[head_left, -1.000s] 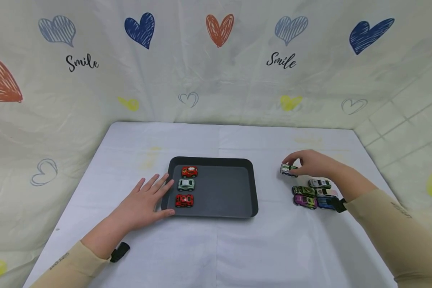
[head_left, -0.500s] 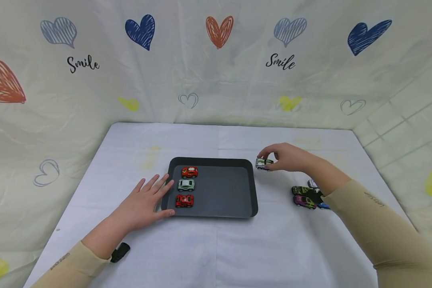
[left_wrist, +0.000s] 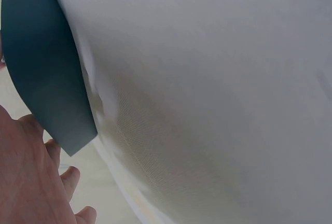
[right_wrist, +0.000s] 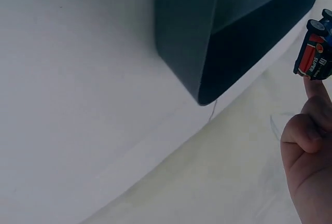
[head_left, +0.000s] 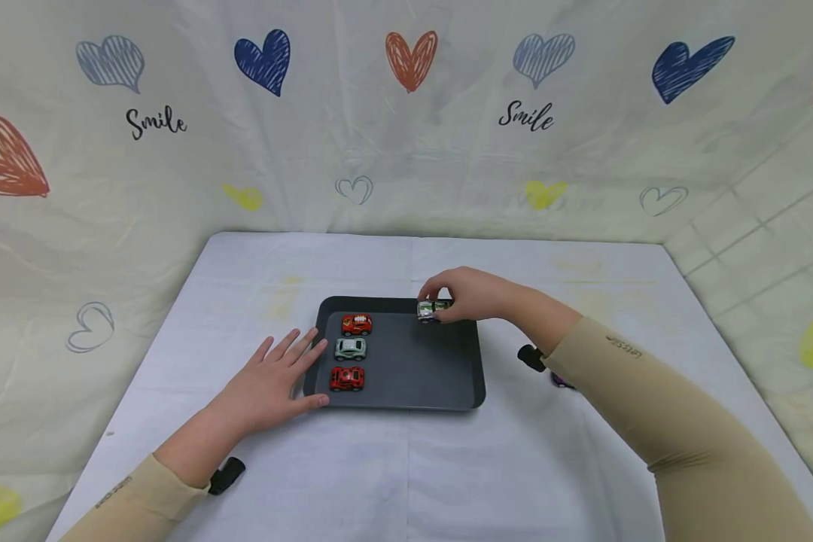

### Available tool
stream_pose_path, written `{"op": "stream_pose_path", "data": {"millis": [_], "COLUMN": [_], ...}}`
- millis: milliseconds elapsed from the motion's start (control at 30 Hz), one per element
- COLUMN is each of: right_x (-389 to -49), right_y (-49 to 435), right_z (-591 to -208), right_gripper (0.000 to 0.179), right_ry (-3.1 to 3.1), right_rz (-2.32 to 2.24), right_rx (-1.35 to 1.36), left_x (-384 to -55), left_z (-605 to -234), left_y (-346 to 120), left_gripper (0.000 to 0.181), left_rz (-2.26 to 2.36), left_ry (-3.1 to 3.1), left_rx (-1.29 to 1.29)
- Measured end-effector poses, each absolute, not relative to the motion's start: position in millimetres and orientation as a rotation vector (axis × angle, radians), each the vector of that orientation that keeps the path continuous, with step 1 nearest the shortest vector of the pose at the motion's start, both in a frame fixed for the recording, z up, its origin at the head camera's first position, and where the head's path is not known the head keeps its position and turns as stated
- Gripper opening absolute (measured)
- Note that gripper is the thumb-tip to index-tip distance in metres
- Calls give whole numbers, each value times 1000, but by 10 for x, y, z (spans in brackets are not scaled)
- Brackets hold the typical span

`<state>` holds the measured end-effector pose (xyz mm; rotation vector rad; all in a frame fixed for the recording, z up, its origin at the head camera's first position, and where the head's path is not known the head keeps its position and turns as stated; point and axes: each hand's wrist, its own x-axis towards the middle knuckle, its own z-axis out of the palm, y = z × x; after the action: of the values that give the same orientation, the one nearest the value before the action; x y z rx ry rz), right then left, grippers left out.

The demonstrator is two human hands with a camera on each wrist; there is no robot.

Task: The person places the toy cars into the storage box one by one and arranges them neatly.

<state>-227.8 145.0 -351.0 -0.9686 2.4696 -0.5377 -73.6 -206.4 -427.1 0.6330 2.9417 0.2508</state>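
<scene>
My right hand (head_left: 477, 294) pinches a small white-and-green toy car (head_left: 430, 310) between thumb and fingers, over the far part of the dark grey tray (head_left: 420, 361). In the right wrist view the same toy car (right_wrist: 314, 53) shows its side and wheels above the tray's rim. My left hand (head_left: 267, 388) lies with fingers spread at the tray's left edge. Along the left side of the tray stand a red toy car (head_left: 356, 324) at the back, a pale green toy car (head_left: 350, 348) in the middle and another red toy car (head_left: 347, 379) in front.
A purple toy car (head_left: 561, 381) peeks out under the right sleeve, which hides the other cars there. A white cloth covers the table (head_left: 352, 482), and a curtain printed with hearts (head_left: 412, 60) hangs behind it.
My right hand has carried the white-and-green car leftward from beside the group of cars to over the tray. The right sleeve now covers most of that group. My left hand has stayed in place.
</scene>
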Motion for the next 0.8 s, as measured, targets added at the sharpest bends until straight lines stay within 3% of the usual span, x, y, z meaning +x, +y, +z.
{"op": "stream_pose_path", "data": {"millis": [800], "right_x": [-2226], "right_y": [724], "right_z": [-3887], "right_gripper": [34], "right_ry": [2486], "right_rz": [-127], "right_rx": [-1095], "left_x": [-756], "left_z": [-4340], "left_y": [-2102], "left_gripper": [95], "left_rz": [222], "left_ry": [2932], "left_rx": [609]}}
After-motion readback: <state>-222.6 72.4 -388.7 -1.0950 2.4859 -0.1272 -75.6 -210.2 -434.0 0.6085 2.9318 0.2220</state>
